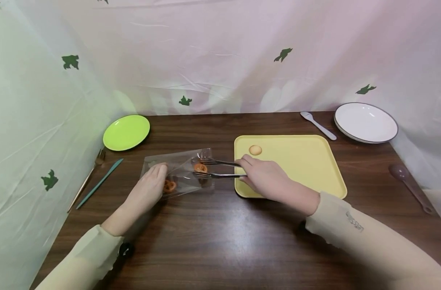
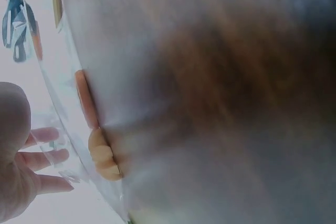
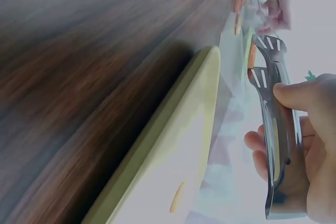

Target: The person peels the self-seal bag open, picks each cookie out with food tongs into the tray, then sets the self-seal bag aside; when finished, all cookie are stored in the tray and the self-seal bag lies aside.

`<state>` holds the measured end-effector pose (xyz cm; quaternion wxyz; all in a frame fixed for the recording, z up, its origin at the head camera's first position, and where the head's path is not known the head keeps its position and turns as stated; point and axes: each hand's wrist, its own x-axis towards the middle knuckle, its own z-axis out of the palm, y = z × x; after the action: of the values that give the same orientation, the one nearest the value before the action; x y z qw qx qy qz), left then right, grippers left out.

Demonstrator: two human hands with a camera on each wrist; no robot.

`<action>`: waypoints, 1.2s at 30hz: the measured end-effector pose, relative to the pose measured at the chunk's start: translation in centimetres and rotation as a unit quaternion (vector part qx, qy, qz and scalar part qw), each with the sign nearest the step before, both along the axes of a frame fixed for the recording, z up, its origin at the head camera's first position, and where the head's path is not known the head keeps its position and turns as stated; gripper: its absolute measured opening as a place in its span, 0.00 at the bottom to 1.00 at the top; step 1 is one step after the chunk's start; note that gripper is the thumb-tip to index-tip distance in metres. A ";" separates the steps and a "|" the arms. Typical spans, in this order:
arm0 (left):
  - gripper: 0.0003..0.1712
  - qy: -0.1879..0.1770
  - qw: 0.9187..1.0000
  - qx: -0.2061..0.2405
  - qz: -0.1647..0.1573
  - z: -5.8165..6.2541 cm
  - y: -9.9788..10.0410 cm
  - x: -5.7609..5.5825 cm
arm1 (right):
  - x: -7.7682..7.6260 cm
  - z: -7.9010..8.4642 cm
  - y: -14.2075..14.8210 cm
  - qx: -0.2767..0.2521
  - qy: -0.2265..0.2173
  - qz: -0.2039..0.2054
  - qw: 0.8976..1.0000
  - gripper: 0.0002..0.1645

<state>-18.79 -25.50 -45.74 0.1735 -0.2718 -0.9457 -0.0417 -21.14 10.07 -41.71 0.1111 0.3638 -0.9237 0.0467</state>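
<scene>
My left hand (image 1: 151, 181) holds a clear plastic bag (image 1: 182, 171) by its left part. An orange round piece with cut-out holes (image 1: 170, 186) lies in the bag beside the fingers. Tan pieces (image 2: 104, 153) also show there in the left wrist view. My right hand (image 1: 265, 177) grips metal tongs (image 3: 286, 145) over the left edge of a yellow tray (image 1: 296, 181). The tongs' slotted tips reach the bag's right end, with another orange round piece (image 1: 200, 168) between them. A round tan piece (image 1: 255, 150) lies on the tray near its upper left corner.
At the back left stands a green plate (image 1: 126, 133), with a fork (image 1: 86, 177) and a teal knife (image 1: 99, 184) nearer. A white dish (image 1: 365, 123) and a pale spoon (image 1: 318, 125) are at the back right. A brown spoon (image 1: 410, 187) lies along the right edge.
</scene>
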 end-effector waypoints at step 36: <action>0.06 0.014 1.000 -0.004 -0.001 0.1 0.2 0.1 | 0.2 -1.3 17.1 -0.058 -0.040 -0.200 0.977 0.26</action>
<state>-18.71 -25.35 -45.68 0.1851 -0.2739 -0.9432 -0.0343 -20.94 27.20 -43.03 0.1021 0.1627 -0.9771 0.0918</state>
